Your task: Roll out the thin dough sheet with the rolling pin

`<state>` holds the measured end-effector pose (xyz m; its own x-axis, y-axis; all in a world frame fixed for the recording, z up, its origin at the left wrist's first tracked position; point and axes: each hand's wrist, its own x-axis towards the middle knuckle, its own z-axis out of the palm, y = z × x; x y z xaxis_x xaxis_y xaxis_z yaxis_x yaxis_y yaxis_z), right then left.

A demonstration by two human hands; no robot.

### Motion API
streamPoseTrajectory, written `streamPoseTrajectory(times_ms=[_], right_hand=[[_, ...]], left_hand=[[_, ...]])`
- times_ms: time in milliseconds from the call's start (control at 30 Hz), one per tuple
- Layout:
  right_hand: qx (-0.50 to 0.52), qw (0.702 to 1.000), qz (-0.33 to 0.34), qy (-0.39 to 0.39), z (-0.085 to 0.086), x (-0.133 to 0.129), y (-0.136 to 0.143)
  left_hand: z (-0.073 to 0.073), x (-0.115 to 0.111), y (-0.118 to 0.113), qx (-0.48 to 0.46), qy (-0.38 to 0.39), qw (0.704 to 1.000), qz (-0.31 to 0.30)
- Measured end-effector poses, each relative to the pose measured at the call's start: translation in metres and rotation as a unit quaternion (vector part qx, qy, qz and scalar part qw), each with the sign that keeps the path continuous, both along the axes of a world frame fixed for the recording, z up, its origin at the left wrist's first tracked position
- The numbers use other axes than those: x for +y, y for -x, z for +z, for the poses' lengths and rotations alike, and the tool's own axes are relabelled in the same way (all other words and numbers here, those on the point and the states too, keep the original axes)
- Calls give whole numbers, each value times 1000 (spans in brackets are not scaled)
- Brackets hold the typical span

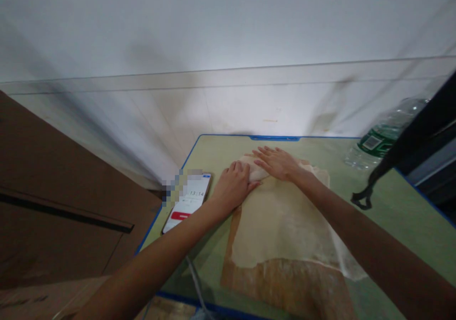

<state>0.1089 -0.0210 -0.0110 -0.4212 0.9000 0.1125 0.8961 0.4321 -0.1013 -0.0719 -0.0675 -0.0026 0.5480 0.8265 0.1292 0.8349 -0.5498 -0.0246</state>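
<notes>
A thin, pale sheet that looks like rolled dough lies over a floury wooden board. Its far edge is bunched into a thicker fold. My left hand curls over the left end of this fold, fingers bent and thumb stretched along its near side. Flat on the far side of the fold rests my right hand, palm down with fingers spread. Further layers of the sheet show beside my right wrist, and its right edge runs beneath my right forearm.
A phone lies left of my left hand, with a cable near the front edge. At the right are a clear bottle and a dark strap. The green table meets a white wall.
</notes>
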Motion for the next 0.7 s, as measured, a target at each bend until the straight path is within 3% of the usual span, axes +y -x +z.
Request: streamPoseTrajectory(times_ms=[100,167,433,567,700], right_hand=[[-25,997,-16,68,5,21,11],[-23,997,-16,71,5,34,15],[-15,1000,26,-6,2,63,20],[-8,999,-2,-32,1,57,19],[-1,997,-49,-53,-8,37,10]], left_hand=[[1,13,1,-13,14,1000,-1],[1,22,2,-22,25,999,3],[-2,59,6,-75,83,991,79],[0,57,6,-110,90,985,99],[0,34,1,-86,61,991,87]])
